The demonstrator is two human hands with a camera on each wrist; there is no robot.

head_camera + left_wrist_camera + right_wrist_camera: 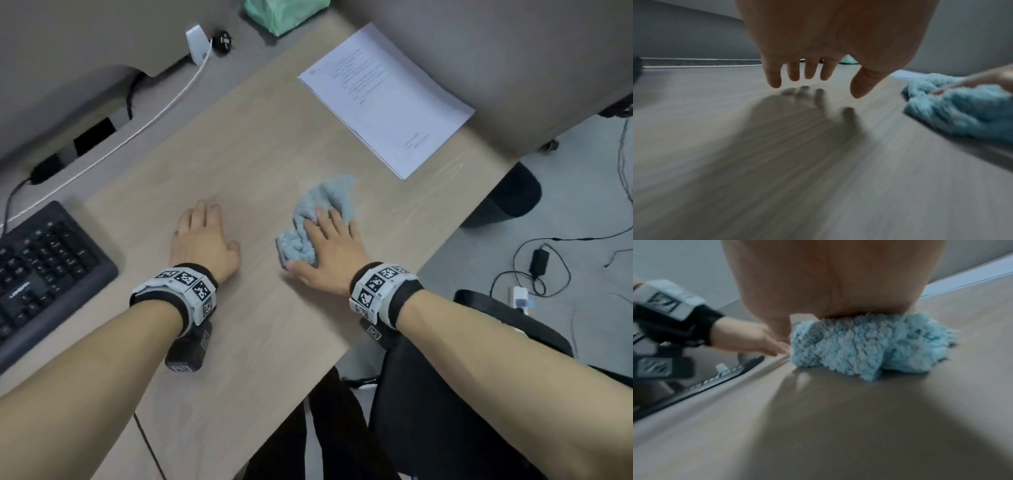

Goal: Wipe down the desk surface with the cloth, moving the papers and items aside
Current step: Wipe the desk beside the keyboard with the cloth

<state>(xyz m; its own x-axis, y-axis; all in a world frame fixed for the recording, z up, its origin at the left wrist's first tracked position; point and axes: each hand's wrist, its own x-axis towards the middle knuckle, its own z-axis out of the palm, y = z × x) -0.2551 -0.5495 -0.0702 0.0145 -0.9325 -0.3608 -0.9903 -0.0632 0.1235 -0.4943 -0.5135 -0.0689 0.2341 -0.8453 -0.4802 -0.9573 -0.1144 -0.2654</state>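
A crumpled light-blue cloth (329, 195) (869, 347) lies on the pale wooden desk (239, 154). My right hand (329, 246) (828, 280) presses flat on it, fingers straight over the top and thumb against the cloth's near-left edge. To the left of it, my left hand (202, 233) (838, 65) hovers just above the bare desk, fingers relaxed and spread, holding nothing, its shadow under it. In the left wrist view the cloth (962, 110) shows at the right. A stapled stack of printed papers (387, 96) lies at the desk's far right, beyond the cloth.
A black keyboard (37, 267) sits at the left edge. A white cable (164, 106) and a white stand (198, 42) lie along the back, near a green bundle (284, 13). The desk's right edge drops to a floor with a black bin (507, 195) and cables.
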